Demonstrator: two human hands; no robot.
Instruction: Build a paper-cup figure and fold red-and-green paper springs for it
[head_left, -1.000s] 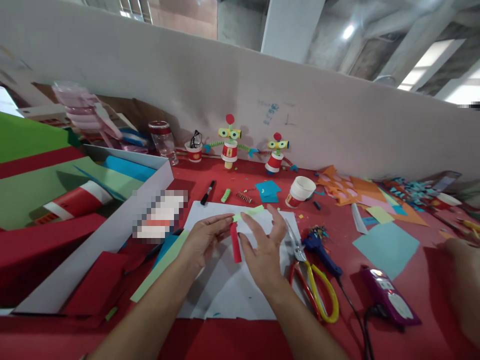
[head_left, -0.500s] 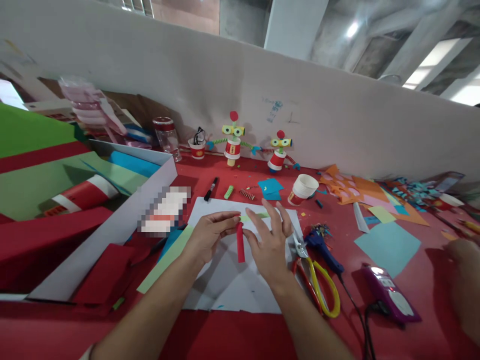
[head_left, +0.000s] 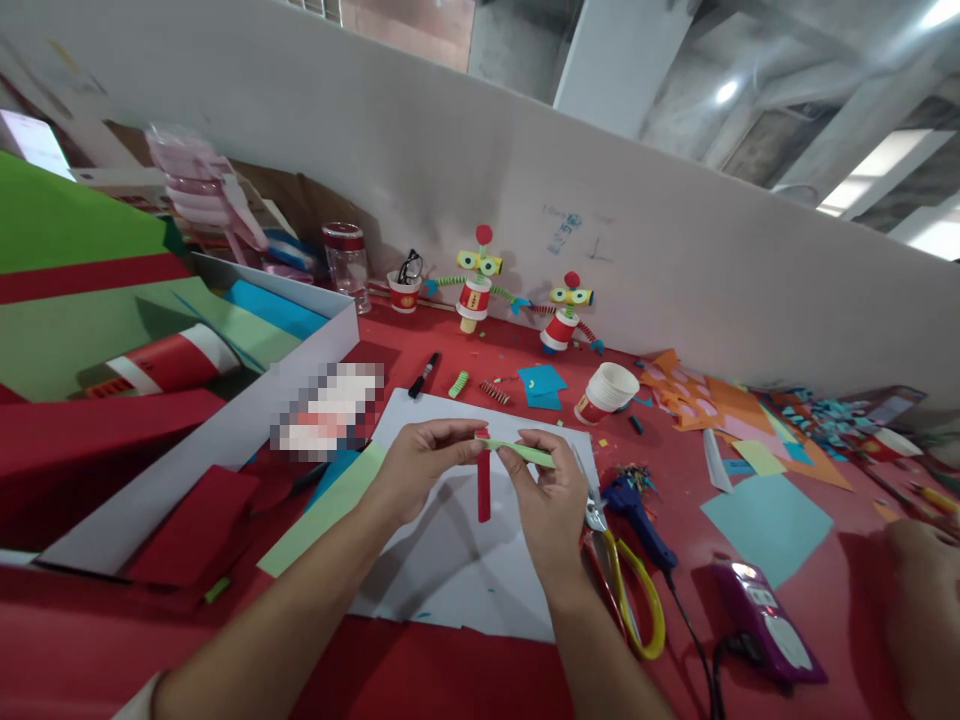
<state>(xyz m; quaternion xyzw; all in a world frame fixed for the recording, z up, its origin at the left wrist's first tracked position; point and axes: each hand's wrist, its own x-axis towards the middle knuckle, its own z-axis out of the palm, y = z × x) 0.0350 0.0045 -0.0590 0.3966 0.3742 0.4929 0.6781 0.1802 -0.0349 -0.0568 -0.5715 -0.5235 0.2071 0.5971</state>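
Observation:
Over a white sheet (head_left: 442, 570), my left hand (head_left: 412, 465) pinches the top end of a red paper strip (head_left: 484, 492), where a light green paper strip (head_left: 534, 456) crosses it. The red strip hangs toward me and the green one runs off to the right. My right hand (head_left: 551, 500) grips the green strip between thumb and fingers. Whether the two strips are stuck together is hidden by my fingertips. Beyond the hands lie a folded green paper spring (head_left: 459, 384) and a reddish paper spring (head_left: 495, 392).
Yellow-and-red-handled scissors (head_left: 639, 605), a blue glue gun (head_left: 639, 522) and a purple device (head_left: 772, 622) with a cable are on the right. Another person's hand (head_left: 926, 570) rests farther right. Two paper-cup robots (head_left: 474, 300) stand by the wall. A white box (head_left: 300, 370) of paper flanks the left.
My right hand's spread fingers have closed on the green strip, which now lies across the red strip's top, slanting right. My left hand keeps its pinch. The view has shifted slightly.

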